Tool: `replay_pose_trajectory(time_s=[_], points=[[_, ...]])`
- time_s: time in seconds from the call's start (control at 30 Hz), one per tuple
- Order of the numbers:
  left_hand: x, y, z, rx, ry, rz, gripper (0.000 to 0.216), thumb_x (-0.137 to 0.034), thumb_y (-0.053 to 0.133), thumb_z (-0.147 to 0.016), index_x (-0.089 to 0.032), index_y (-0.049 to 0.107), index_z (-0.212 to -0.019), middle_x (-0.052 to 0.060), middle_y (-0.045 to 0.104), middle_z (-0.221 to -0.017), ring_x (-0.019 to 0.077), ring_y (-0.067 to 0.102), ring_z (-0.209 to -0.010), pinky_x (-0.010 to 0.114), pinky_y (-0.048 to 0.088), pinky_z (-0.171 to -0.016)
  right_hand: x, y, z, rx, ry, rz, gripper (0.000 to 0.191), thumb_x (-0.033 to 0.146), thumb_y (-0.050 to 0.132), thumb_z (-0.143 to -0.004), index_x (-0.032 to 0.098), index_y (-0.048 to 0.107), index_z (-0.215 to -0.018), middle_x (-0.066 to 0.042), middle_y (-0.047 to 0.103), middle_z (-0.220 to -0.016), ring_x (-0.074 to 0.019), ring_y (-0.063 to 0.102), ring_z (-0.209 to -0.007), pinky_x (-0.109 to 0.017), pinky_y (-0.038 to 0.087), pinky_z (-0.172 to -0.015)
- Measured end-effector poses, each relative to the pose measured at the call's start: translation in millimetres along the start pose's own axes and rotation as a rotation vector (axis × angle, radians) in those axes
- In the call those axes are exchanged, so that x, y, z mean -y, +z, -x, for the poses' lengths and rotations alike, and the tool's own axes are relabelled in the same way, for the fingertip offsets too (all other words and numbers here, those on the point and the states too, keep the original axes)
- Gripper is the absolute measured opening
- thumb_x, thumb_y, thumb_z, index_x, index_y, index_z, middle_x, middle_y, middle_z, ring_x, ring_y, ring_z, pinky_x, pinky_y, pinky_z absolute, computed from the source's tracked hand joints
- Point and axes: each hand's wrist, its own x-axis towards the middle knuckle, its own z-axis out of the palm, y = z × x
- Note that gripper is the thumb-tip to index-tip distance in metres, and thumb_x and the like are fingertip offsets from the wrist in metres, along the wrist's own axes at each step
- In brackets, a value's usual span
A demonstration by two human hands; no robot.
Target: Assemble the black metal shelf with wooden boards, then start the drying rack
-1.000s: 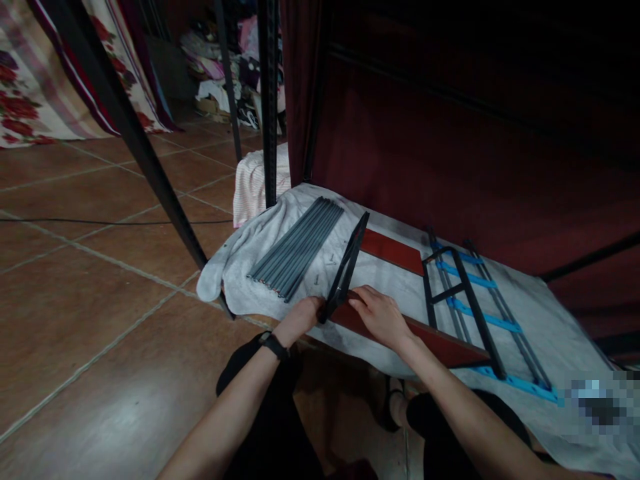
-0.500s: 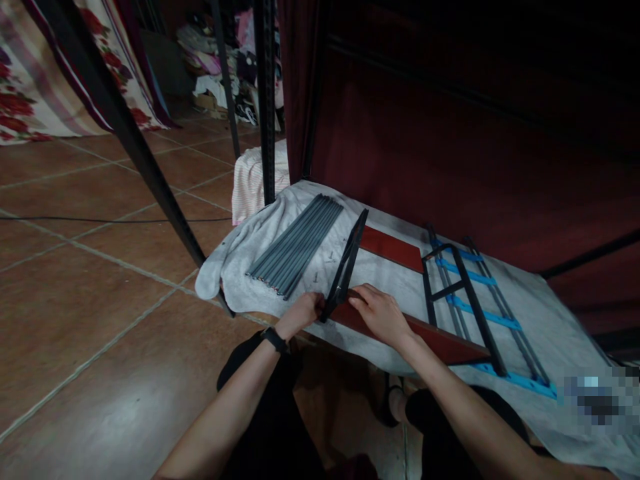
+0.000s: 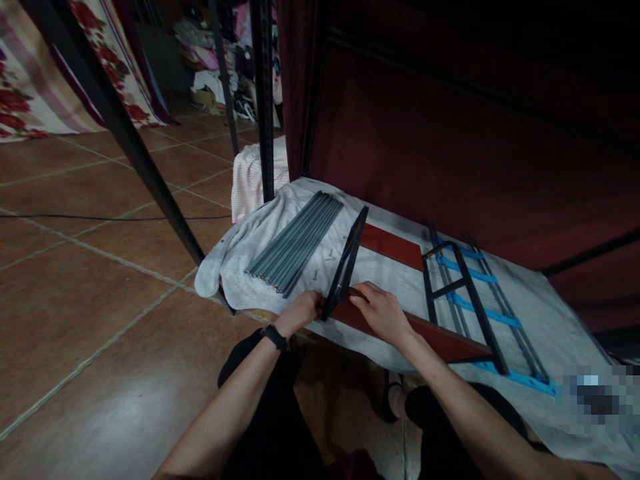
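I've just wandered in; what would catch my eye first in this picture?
Probably the neat row of grey rods on the pale blanket, just left of a slanted black frame. The bare left hand is at that frame's lower end, with the right hand on the near reddish board. Next might come the bright blue strips to the right and the flowered fabric at the upper left.

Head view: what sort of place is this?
Probably a room in a home, judging by the floral cloth, the heap of fabrics and the tiled floor.
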Motion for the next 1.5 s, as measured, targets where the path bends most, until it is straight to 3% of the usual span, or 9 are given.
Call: replay_pose_trajectory(time_s=[0.17, 0.37, 0.57, 0.8, 1.03, 1.17, 1.27, 1.37, 1.5], points=[[-3.7, -4.8, 4.1, -0.018, 0.045, 0.030, 0.015, -0.008, 0.061, -0.069, -0.019, 0.070, -0.072, 0.001, 0.065, -0.061, 0.0172, 0.062, -0.064, 0.026, 0.043, -0.063, -2.1, -4.1, 0.8, 0.000, 0.011, -0.022, 0.022, 0.025, 0.050, -0.106, 0.024, 0.069, -0.118, -0.005, 0.074, -0.118, -0.0217, 0.070, -0.110, -0.033, 0.050, -0.093], [-5.4, -7.2, 2.9, 0.100, -0.122, 0.337, 0.008, -0.012, 0.063, -0.071, -0.017, 0.065, -0.076, -0.001, 0.064, -0.060, 0.0160, 0.062, -0.057, 0.026, 0.046, -0.059, -2.9, -7.0, 1.3, -0.005, 0.021, -0.045, 0.021, 0.025, 0.051, -0.105, 0.024, 0.069, -0.116, -0.005, 0.075, -0.116, -0.0216, 0.070, -0.109, -0.033, 0.050, -0.093], [1.2, 1.5, -7.5, -0.025, -0.048, 0.283, 0.014, -0.009, 0.064, -0.057, -0.018, 0.063, -0.067, -0.004, 0.059, -0.058, 0.0118, 0.053, -0.058, 0.022, 0.039, -0.055, -2.0, -5.9, 0.2, -0.008, 0.002, -0.055, 0.021, 0.023, 0.052, -0.104, 0.023, 0.070, -0.115, -0.005, 0.075, -0.115, -0.0211, 0.070, -0.109, -0.033, 0.050, -0.093], [6.9, 5.1, -15.7, 0.050, -0.045, 0.454, 0.024, -0.010, 0.064, -0.057, -0.017, 0.064, -0.080, -0.004, 0.062, -0.065, 0.0120, 0.057, -0.058, 0.023, 0.044, -0.057, -4.7, -2.6, -1.2, -0.006, -0.002, -0.062, 0.022, 0.025, 0.052, -0.104, 0.023, 0.071, -0.116, -0.007, 0.075, -0.118, -0.0227, 0.070, -0.111, -0.034, 0.050, -0.095], [11.7, 12.1, -20.8, -0.030, 0.008, 0.408, 0.021, -0.005, 0.060, -0.052, -0.017, 0.060, -0.069, -0.005, 0.057, -0.062, 0.0107, 0.052, -0.060, 0.021, 0.040, -0.057, -2.2, -3.3, 0.7, -0.023, 0.014, -0.096, 0.020, 0.025, 0.054, -0.102, 0.024, 0.069, -0.115, -0.006, 0.076, -0.117, -0.0236, 0.071, -0.111, -0.036, 0.051, -0.096], [16.1, 11.4, -18.6, -0.101, 0.025, 0.340, 0.025, -0.007, 0.064, -0.053, -0.017, 0.063, -0.076, -0.006, 0.059, -0.067, 0.0119, 0.052, -0.064, 0.022, 0.039, -0.058, 2.8, -6.3, 1.7, 0.003, 0.072, -0.114, 0.038, 0.024, 0.052, -0.102, 0.026, 0.058, -0.139, -0.006, 0.075, -0.122, -0.0247, 0.072, -0.109, -0.040, 0.053, -0.097], [14.9, 7.3, -14.2, -0.111, 0.025, 0.282, 0.022, -0.009, 0.069, -0.055, -0.016, 0.066, -0.076, -0.004, 0.061, -0.066, 0.0128, 0.053, -0.063, 0.023, 0.037, -0.058, 4.2, -11.5, 0.1, 0.070, -0.013, -0.072, 0.057, 0.020, 0.048, -0.103, 0.030, 0.041, -0.159, -0.007, 0.071, -0.131, -0.0236, 0.071, -0.114, -0.039, 0.053, -0.100], [9.8, 3.2, -10.6, -0.089, 0.018, 0.220, 0.013, -0.009, 0.069, -0.056, -0.015, 0.066, -0.067, -0.002, 0.061, -0.063, 0.0129, 0.053, -0.061, 0.025, 0.036, -0.058, 2.6, -17.2, -3.6, 0.174, -0.155, 0.004, 0.059, 0.018, 0.042, -0.104, 0.033, 0.041, -0.161, -0.006, 0.069, -0.131, -0.0222, 0.069, -0.116, -0.037, 0.053, -0.101], [3.2, 0.8, -8.2, -0.082, 0.003, 0.190, 0.012, -0.008, 0.068, -0.058, -0.014, 0.069, -0.068, 0.000, 0.064, -0.063, 0.0140, 0.054, -0.061, 0.026, 0.038, -0.060, 0.5, -21.6, -7.2, 0.217, -0.179, 0.046, 0.054, 0.019, 0.039, -0.106, 0.029, 0.044, -0.159, -0.008, 0.067, -0.129, -0.0222, 0.069, -0.114, -0.037, 0.053, -0.102]])
